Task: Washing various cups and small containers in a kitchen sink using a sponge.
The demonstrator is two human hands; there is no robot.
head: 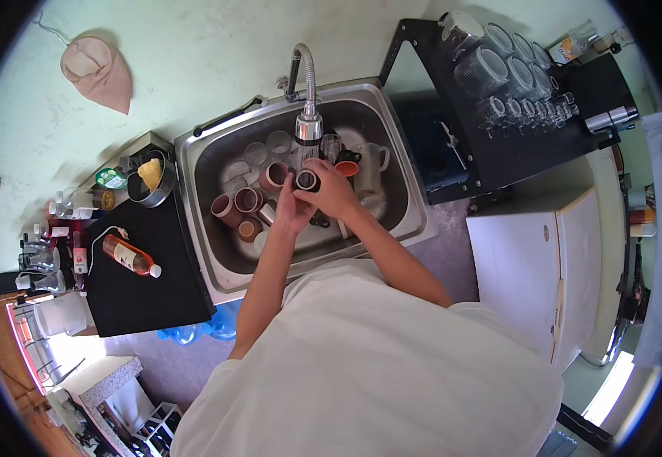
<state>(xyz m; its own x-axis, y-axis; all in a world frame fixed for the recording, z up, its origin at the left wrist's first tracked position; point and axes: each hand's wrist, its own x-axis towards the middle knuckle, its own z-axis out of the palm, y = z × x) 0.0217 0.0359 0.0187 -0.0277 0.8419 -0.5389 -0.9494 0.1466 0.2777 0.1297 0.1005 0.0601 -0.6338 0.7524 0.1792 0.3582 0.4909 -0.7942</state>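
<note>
A small dark cup (307, 181) is held between both my hands under the faucet's spray head (309, 127), from which water runs. My left hand (295, 207) grips its left and lower side, and my right hand (333, 189) wraps its right side. Below them lies the stainless steel sink (216, 251). To the left in it are several reddish-brown cups (227, 210), a metal cup (267, 212) and clear glasses (255, 153). On the right are an orange-lined cup (347, 168) and a clear plastic pitcher (368, 168).
Left of the sink, a black counter (153, 297) bears a bottle of amber liquid (131, 256) and a metal bowl with a yellow sponge (149, 174). At right, a black shelf (496, 154) holds upturned glasses (482, 71). A white chest-like appliance (519, 268) stands below.
</note>
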